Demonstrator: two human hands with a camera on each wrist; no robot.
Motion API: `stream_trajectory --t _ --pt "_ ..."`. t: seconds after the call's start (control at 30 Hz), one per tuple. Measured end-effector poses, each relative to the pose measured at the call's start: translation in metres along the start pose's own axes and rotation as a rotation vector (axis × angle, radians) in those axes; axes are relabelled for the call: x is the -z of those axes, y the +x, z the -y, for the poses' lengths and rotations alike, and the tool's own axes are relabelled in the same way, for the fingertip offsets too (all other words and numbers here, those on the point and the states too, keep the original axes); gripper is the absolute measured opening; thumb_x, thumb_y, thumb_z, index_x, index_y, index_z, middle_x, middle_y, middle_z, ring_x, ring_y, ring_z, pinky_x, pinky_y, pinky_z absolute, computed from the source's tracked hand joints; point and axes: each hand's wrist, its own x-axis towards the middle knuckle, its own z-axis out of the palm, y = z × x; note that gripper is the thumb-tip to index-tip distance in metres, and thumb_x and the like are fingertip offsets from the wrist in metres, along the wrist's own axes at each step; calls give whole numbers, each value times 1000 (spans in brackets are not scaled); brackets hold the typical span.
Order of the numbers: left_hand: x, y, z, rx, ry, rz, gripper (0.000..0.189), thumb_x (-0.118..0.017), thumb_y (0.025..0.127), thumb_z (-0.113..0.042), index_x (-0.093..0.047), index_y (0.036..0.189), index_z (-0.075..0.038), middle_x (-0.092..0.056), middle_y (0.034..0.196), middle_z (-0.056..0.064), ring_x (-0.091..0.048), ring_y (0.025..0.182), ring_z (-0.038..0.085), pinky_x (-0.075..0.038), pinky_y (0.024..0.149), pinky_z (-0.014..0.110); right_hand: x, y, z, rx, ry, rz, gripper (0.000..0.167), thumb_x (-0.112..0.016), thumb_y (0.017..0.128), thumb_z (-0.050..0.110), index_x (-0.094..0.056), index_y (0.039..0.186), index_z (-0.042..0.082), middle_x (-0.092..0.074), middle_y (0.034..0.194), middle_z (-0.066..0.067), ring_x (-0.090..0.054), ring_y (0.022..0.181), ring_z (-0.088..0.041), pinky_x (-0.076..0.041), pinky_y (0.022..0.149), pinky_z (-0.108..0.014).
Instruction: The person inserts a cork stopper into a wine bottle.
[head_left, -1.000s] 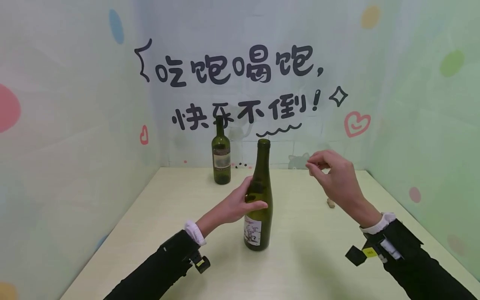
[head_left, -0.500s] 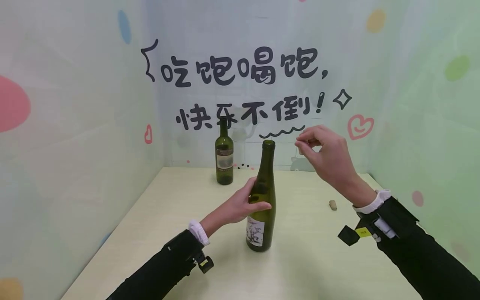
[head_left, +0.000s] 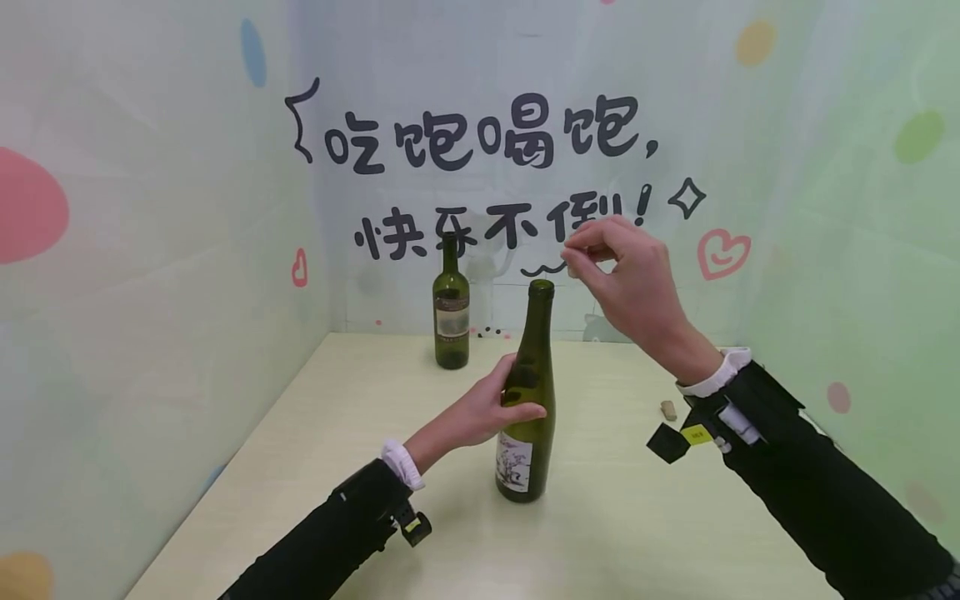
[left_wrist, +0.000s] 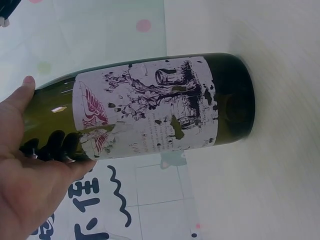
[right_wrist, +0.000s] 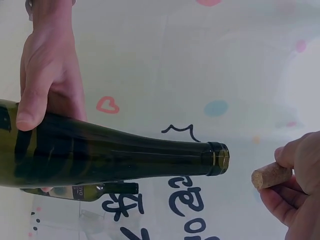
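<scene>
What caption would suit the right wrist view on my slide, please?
The right hand pinches a cork near, not touching, the mouth of a green wine bottle, which the left hand grips.

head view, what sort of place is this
Probably a small recording booth: a pale tabletop stands between printed walls on three sides, large Chinese lettering runs across the back one, and a black camera sits at each wrist.
</scene>
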Motion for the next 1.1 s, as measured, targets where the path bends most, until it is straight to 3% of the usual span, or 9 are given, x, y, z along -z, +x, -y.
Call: stream_trajectory --t 0.5,1.1 --pt "0 1 1 14 9 -4 78 -76 96 -26 -28 157 -17 -57 136 8 -60 123 29 -50 104 54 -17 4 0 -39 140 18 9 -74 93 -1 -74 102 -3 -68 99 -10 -70 82 -17 -54 79 -17" --pt "0 0 0 21 -7 1 80 -76 96 -26 -27 158 -17 -57 136 8 -60 124 30 -50 104 54 -28 0 -2 -66 120 25 12 -76 91 -1 -73 102 -4 -70 100 -11 -69 85 -18 -54 81 -17"
